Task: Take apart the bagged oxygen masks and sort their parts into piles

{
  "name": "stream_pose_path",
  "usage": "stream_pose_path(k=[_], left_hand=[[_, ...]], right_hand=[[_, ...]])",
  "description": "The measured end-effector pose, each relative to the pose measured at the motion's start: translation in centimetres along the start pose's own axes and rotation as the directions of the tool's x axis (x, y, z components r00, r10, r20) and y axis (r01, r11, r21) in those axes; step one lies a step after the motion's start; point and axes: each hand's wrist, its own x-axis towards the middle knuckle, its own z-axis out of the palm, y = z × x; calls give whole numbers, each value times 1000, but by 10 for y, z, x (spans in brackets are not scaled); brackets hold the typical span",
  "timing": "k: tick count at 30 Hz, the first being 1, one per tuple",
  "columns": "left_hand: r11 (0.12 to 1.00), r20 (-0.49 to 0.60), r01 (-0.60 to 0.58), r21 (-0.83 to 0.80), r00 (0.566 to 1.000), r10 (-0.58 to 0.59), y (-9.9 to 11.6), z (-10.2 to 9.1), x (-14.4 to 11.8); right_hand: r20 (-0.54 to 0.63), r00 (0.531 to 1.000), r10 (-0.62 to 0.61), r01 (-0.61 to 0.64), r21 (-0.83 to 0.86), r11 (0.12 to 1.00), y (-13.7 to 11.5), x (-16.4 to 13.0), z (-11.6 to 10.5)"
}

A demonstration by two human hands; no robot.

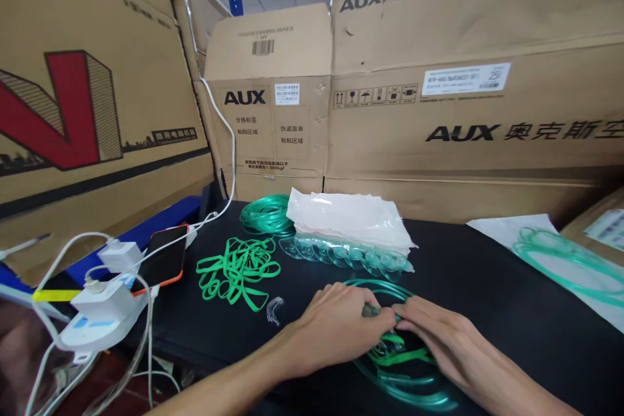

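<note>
On the black table top, a coil of clear green tubing (414, 396) lies under and around my hands. A green elastic strap (402, 357) and a clear plastic part sit within the coil. My left hand (338, 322) is closed, thumb and fingers pinching the tubing at the coil's upper part. Close against it, my right hand (433, 328) is closed too, its fingertips on the same bundle. The exact piece between the fingertips is partly hidden. Just beyond my hands lies a row of nested, clear green face masks (348, 257).
White plastic bags (348, 218) lie behind the masks, beside another tubing coil (266, 213). Left are loose green straps (238, 273), small clear strips (275, 311), a phone (166, 253) and a power strip (102, 315). More tubing (560, 253) lies right. Cardboard boxes (380, 117) wall the back.
</note>
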Motion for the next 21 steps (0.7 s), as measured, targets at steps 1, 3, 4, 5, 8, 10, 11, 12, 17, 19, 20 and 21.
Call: stream_pose_path(k=[1,3,4,5,8,10,11,12,17,19,20,21], left_hand=[[1000,5,-5,7,1000,5,-1,0,-1],[999,-9,-26,33,1000,26,-1,1,-4],[998,-26,-42,54,999,44,-2,3,-6],[995,-53,-61,83,996,65,-2,6,-8],[974,-157,-111,197,977,143,-4,16,-17],[964,-212,-120,239,962,172,-6,19,-25],[964,-234,-118,240,956,175,-8,18,-29],[968,-256,-109,226,952,167,-10,15,-34],[998,-293,4,67,956,16,-18,-3,-44],[996,-288,78,50,956,-61,-22,-5,-42],[992,-297,114,54,950,-93,-24,-5,-39],[988,-307,142,62,945,-116,-26,-4,-37]], right_hand=[[-2,1000,-12,12,-6,1000,0,0,0],[-20,998,-53,53,-20,998,0,1,0],[-35,996,-76,75,-26,997,-1,2,0],[-44,994,-96,95,-26,995,-2,3,0],[-31,994,-100,100,-18,995,-7,6,1],[6,998,-67,68,-25,997,-7,7,0],[15,999,-51,51,-34,998,-7,7,0],[16,999,-34,35,-46,998,-5,6,-1],[-34,999,27,-32,-150,988,1,4,-9],[-7,999,53,-54,-181,982,0,2,-14],[2,998,64,-63,-197,978,0,0,-16],[-8,998,67,-67,-215,974,-1,-4,-19]])
